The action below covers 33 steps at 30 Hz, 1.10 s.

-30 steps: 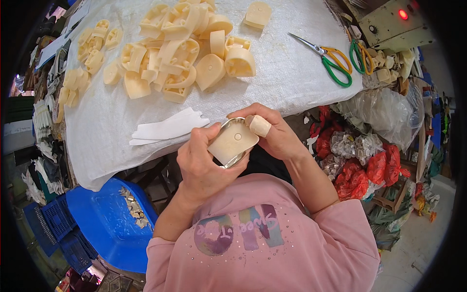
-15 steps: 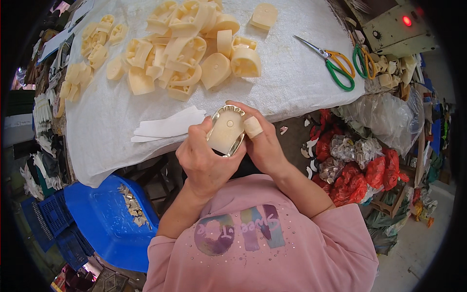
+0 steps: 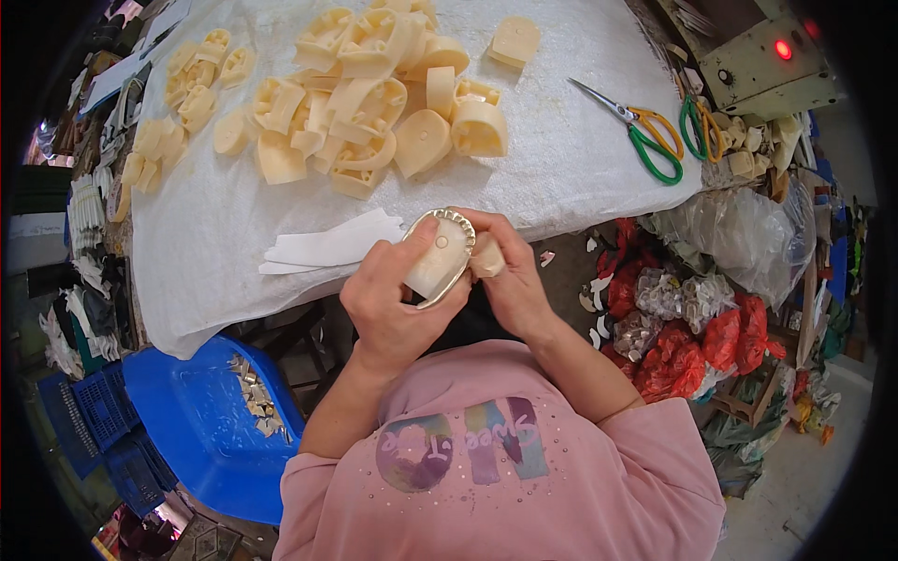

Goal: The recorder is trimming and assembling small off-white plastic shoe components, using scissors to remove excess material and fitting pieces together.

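Observation:
Just off the table's near edge, both hands hold a cream shoe heel (image 3: 441, 262) whose flat face is turned up. Shiny pale-gold covering wraps its side, with the rim folded in pleats around the curved end. My left hand (image 3: 376, 294) clasps the heel from the left, thumb lying on the flat face. My right hand (image 3: 514, 285) grips the pleated rim at the right; its thumb wears a beige wrap (image 3: 486, 256). Beyond them, bare cream heels (image 3: 421, 142) lie piled on the white-covered table (image 3: 543, 182). White strips (image 3: 329, 243) rest near the left hand.
Scissors (image 3: 645, 136) with green and orange handles lie at the table's right, another pair (image 3: 700, 126) beside them. A blue basin (image 3: 187, 435) with metallic scraps stands lower left. Red bags (image 3: 675, 360) sit lower right. A machine (image 3: 769, 70) with a red light is upper right.
The heel has turned and tilted in my hands. My left thumb has moved from its edge onto the flat face, and my right thumb has bent down along the rim.

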Motion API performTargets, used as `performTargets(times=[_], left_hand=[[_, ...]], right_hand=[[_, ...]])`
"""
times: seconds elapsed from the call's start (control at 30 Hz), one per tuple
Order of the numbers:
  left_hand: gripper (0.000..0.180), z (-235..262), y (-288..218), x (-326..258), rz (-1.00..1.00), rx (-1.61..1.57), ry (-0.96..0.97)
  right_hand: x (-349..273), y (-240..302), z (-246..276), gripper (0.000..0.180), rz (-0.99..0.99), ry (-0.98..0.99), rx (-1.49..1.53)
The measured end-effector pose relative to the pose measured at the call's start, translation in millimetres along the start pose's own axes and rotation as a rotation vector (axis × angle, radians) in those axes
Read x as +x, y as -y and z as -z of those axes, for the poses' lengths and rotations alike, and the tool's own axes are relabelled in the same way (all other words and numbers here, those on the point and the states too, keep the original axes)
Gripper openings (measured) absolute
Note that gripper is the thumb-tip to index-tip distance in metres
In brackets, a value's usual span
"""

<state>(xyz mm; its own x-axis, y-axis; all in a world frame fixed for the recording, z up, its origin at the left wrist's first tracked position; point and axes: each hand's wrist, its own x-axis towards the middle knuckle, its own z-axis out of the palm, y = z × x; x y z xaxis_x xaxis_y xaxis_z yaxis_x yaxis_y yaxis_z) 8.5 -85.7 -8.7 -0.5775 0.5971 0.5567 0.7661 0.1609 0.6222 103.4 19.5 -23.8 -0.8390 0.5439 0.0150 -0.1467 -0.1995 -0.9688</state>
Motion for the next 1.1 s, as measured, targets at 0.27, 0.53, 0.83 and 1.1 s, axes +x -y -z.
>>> performTargets(times=[0.27, 0.53, 0.83, 1.1], left_hand=[[0.067, 17.1, 9.6, -13.9, 0.831, -1.374, 0.561], [0.037, 17.0, 1.8, -13.1, 0.384, -0.876, 0.157], [0.015, 13.6, 7.1, -15.7, 0.154, -0.657, 0.049], [0.017, 16.6, -2.9, -4.7, -0.133, -0.248, 0.010]], right_hand=[[13.1, 21.4, 20.5, 0.039, 0.133, 0.184, -0.232], [16.4, 21.0, 10.8, 0.016, -0.438, -0.050, 0.257], [10.1, 6.5, 8.4, 0.015, -0.502, 0.095, 0.357], [4.1, 0.2, 4.0, 0.018, -0.561, 0.138, 0.417]])
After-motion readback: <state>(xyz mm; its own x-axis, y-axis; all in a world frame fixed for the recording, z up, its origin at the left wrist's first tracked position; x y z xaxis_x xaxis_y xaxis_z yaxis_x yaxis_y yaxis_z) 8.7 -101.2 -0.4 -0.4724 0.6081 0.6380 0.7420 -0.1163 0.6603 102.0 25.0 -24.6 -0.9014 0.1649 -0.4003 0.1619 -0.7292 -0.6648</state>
